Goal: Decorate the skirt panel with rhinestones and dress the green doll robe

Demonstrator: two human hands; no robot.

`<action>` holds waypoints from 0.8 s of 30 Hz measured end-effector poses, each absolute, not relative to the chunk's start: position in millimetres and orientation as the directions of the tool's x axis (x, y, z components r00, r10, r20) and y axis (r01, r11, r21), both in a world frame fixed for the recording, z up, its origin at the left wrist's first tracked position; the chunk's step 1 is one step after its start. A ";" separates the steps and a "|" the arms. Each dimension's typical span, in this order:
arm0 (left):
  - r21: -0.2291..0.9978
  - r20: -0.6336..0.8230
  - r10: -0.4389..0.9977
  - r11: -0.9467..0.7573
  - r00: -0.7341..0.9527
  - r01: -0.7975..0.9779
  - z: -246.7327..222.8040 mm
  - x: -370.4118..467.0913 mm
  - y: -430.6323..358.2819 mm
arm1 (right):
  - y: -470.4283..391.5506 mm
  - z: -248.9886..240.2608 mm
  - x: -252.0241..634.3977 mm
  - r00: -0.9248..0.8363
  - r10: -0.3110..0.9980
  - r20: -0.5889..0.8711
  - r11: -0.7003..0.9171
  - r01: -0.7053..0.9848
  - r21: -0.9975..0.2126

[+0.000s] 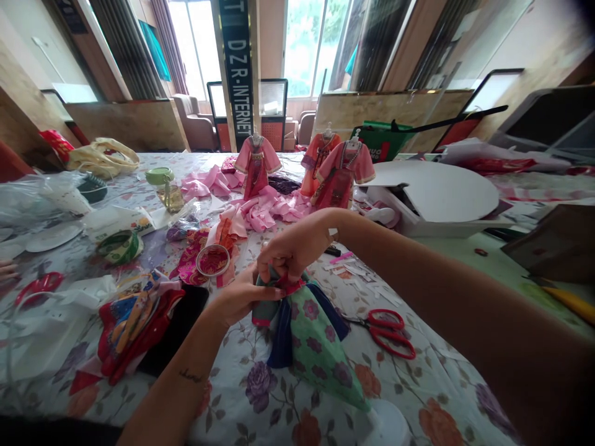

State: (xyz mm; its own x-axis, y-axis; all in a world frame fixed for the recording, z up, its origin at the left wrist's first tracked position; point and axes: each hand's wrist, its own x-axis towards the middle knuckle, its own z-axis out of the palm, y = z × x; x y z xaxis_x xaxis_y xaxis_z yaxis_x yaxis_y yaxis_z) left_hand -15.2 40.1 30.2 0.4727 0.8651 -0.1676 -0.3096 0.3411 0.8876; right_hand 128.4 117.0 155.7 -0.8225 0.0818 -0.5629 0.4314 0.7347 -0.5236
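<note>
1. A craft workroom for doll clothes, set up in a large public hall.
2. A long desk under a flowered cloth (260, 396) carries small pink doll robes on stands (256, 162), heaps of pink fabric scraps (267, 210) and red-handled scissors (388, 331).
3. Behind stand wood-panelled booth partitions (125, 124), brown armchairs (195, 121), tall windows (309, 43) and a dark pillar lettered "INTERNET" (239, 68).

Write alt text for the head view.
Both hands, left hand and right hand, pinch the top of a small green floral doll dress on a flowered tablecloth. Red scissors lie right; three pink doll dresses stand behind.
</note>
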 end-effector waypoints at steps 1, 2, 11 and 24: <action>0.885 -0.179 0.865 0.350 0.469 -0.307 29.6 -14.6 39.8 | 116.9 155.0 125.9 -0.816 0.090 -0.571 0.734 0.442 -0.516; 0.882 -0.187 0.863 0.358 0.469 -0.306 29.2 -14.2 39.6 | 116.9 154.5 123.7 -0.809 0.096 -0.579 0.727 0.455 -0.515; 0.832 -0.221 0.818 0.442 0.530 -0.335 37.7 -4.4 30.1 | 121.5 152.4 119.5 -0.763 0.100 -0.638 0.648 0.537 -0.541; 0.756 -0.278 0.837 0.494 0.472 -0.430 34.0 13.6 23.0 | 119.3 152.6 127.9 -0.756 0.124 -0.642 0.677 0.538 -0.503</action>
State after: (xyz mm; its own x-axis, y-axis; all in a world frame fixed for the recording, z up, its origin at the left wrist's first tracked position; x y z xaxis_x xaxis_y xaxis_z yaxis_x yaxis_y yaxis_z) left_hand 13.6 23.0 34.0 0.4716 0.8367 -0.2784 -0.4303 0.4939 0.7555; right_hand 127.9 119.3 152.6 -0.7563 0.1239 -0.6423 0.5378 0.6769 -0.5026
